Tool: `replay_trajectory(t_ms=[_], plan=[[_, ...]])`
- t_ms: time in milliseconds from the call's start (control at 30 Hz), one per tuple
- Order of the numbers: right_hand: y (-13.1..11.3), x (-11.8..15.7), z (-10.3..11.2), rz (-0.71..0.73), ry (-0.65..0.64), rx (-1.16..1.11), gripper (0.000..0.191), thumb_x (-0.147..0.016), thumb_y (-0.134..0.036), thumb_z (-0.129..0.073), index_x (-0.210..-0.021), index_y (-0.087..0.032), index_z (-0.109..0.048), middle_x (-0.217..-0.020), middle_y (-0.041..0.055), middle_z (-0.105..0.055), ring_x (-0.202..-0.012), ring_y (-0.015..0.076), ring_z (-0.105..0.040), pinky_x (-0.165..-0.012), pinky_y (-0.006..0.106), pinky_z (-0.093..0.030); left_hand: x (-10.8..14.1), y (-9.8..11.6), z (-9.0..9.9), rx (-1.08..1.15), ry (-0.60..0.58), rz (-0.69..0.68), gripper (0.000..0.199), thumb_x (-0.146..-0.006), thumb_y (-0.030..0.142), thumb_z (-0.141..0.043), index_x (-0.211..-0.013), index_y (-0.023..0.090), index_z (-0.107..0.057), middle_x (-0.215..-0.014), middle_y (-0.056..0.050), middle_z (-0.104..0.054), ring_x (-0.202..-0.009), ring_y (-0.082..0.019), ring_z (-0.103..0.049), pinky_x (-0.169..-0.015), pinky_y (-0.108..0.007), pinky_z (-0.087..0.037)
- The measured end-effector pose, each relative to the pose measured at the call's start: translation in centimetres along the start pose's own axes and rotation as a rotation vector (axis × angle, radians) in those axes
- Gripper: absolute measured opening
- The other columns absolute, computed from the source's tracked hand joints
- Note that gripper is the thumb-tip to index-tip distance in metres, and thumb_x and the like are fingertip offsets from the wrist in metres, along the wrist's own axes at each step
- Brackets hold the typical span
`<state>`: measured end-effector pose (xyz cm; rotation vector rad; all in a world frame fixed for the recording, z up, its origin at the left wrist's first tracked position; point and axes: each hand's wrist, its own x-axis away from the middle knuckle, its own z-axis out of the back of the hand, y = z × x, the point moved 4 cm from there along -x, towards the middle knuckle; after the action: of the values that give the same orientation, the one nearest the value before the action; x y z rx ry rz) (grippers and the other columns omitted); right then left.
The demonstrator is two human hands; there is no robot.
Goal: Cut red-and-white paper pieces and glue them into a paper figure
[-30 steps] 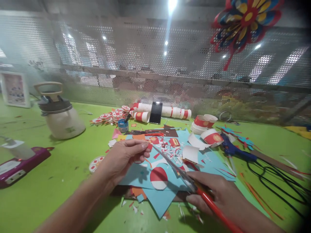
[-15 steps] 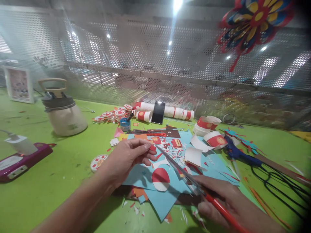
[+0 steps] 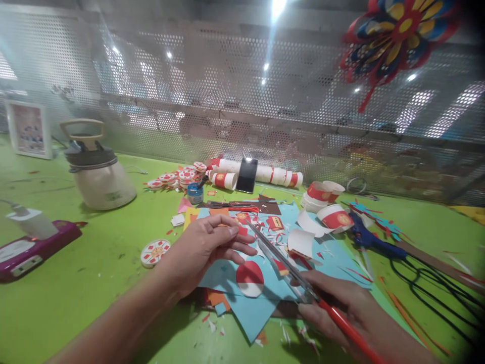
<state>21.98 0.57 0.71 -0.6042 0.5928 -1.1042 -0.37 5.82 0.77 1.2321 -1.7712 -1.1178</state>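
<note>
My left hand (image 3: 214,250) pinches a small red paper piece (image 3: 242,231) between thumb and fingers, with the other fingers loosely extended. My right hand (image 3: 341,313) grips scissors (image 3: 282,258) with long metal blades and a red handle. The blades stand slightly apart, their tips close to the red piece. Below the hands, a round red and white disc (image 3: 250,279) lies on light blue paper (image 3: 253,318). Red and white paper scraps (image 3: 275,223) and a curved white cup piece (image 3: 300,243) lie around the blades.
A decorated disc (image 3: 155,253) lies beside my left forearm. Behind are a glue jar (image 3: 195,193), a utility knife (image 3: 242,208), a phone (image 3: 247,175) and paper cups (image 3: 335,218). A blue glue gun (image 3: 373,237) with a black cord is at right; a kettle (image 3: 102,177) and power strip (image 3: 41,247) at left.
My left hand has shifted slightly right, and its lower fingers are more extended. The scissor blades have opened a little wider. The disc on the blue paper stays in place.
</note>
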Motion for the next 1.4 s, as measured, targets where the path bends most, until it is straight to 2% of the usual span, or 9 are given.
replay_trajectory(t_ms=[100, 233, 433, 567, 667, 967, 1133, 1300, 1400], plan=[[-0.1, 0.1, 0.0, 0.01, -0.049, 0.129, 0.024, -0.081, -0.04, -0.062, -0.092, -0.023, -0.073, -0.061, 0.0008, -0.067, -0.054, 0.0181, -0.064, -0.051, 0.023, -0.053, 0.1, 0.0, -0.1, 0.004, -0.019, 0.017, 0.011, -0.086, 0.019, -0.061, -0.078, 0.012, -0.057, -0.081, -0.012, -0.074, -0.071, -0.019, -0.072, -0.056, -0.022, -0.054], [0.1, 0.1, 0.1, 0.024, -0.018, 0.207, 0.026, -0.081, -0.042, -0.06, -0.093, -0.023, -0.073, -0.061, 0.0025, -0.068, -0.056, 0.0209, -0.066, -0.054, 0.027, -0.055, 0.1, -0.1, 0.1, -0.01, 0.0, 0.035, 0.011, -0.083, 0.02, -0.065, -0.076, 0.012, -0.061, -0.079, -0.01, -0.073, -0.074, -0.02, -0.071, -0.058, -0.023, -0.054], [-0.3, 0.2, 0.7, -0.024, 0.087, 0.215, 0.033, -0.082, -0.036, -0.059, -0.111, -0.023, -0.067, -0.078, 0.0031, -0.073, -0.065, 0.021, -0.069, -0.057, 0.027, -0.054, 0.4, -1.4, -0.7, -0.171, -0.05, 0.088, 0.012, -0.072, 0.025, -0.076, -0.071, 0.013, -0.072, -0.061, 0.0, -0.067, -0.054, -0.006, -0.055, -0.054, -0.015, -0.043], [-1.3, 0.4, 1.0, -0.063, 0.137, 0.099, 0.03, -0.085, -0.037, -0.057, -0.109, -0.02, -0.064, -0.088, 0.0041, -0.072, -0.071, 0.019, -0.067, -0.06, 0.026, -0.053, 1.1, -2.5, -2.6, -0.277, -0.216, 0.208, 0.008, -0.073, 0.023, -0.075, -0.071, 0.015, -0.074, -0.057, 0.001, -0.065, -0.051, -0.006, -0.053, -0.051, -0.017, -0.042], [-2.2, 0.4, 0.6, 0.008, 0.109, -0.056, 0.023, -0.085, -0.031, -0.058, -0.105, -0.019, -0.063, -0.078, 0.0011, -0.067, -0.065, 0.0153, -0.063, -0.056, 0.023, -0.052, 1.5, -3.0, -3.8, -0.275, -0.3, 0.229, 0.006, -0.074, 0.021, -0.073, -0.071, 0.016, -0.074, -0.058, 0.0, -0.067, -0.05, -0.007, -0.054, -0.05, -0.018, -0.043], [-2.8, 0.3, -0.8, 0.033, 0.134, -0.273, 0.028, -0.078, -0.016, -0.065, -0.106, -0.017, -0.058, -0.075, -0.0024, -0.061, -0.06, 0.0104, -0.057, -0.055, 0.02, -0.05, 1.8, -3.6, -5.0, -0.212, -0.324, 0.226, 0.011, -0.076, 0.024, -0.071, -0.072, 0.013, -0.068, -0.068, -0.007, -0.072, -0.053, -0.013, -0.063, -0.05, -0.023, -0.05], [-2.9, 0.3, -0.6, 0.041, 0.13, -0.283, 0.022, -0.084, -0.02, -0.061, -0.105, -0.017, -0.056, -0.075, -0.0021, -0.058, -0.062, 0.0104, -0.053, -0.057, 0.021, -0.049, 2.0, -3.4, -4.9, -0.324, -0.355, 0.234, 0.015, -0.077, 0.026, -0.07, -0.068, 0.014, -0.067, -0.064, -0.005, -0.069, -0.054, -0.013, -0.063, -0.05, -0.021, -0.045], [-3.0, 0.0, -0.7, 0.041, 0.119, -0.21, 0.022, -0.081, -0.02, -0.063, -0.103, -0.017, -0.059, -0.076, -0.0014, -0.062, -0.063, 0.0116, -0.057, -0.06, 0.023, -0.051, 2.2, -3.5, -5.2, -0.387, -0.414, 0.246, 0.016, -0.077, 0.028, -0.068, -0.067, 0.015, -0.067, -0.061, -0.003, -0.067, -0.053, -0.012, -0.059, -0.051, -0.022, -0.042], [-2.8, 0.0, -0.7, 0.023, 0.115, -0.163, 0.026, -0.081, -0.023, -0.064, -0.106, -0.018, -0.061, -0.081, 0.0002, -0.065, -0.068, 0.0137, -0.058, -0.062, 0.025, -0.05, 2.1, -3.2, -5.0, -0.431, -0.38, 0.213, 0.019, -0.078, 0.029, -0.066, -0.065, 0.015, -0.068, -0.058, -0.002, -0.064, -0.051, -0.011, -0.054, -0.05, -0.021, -0.04]])
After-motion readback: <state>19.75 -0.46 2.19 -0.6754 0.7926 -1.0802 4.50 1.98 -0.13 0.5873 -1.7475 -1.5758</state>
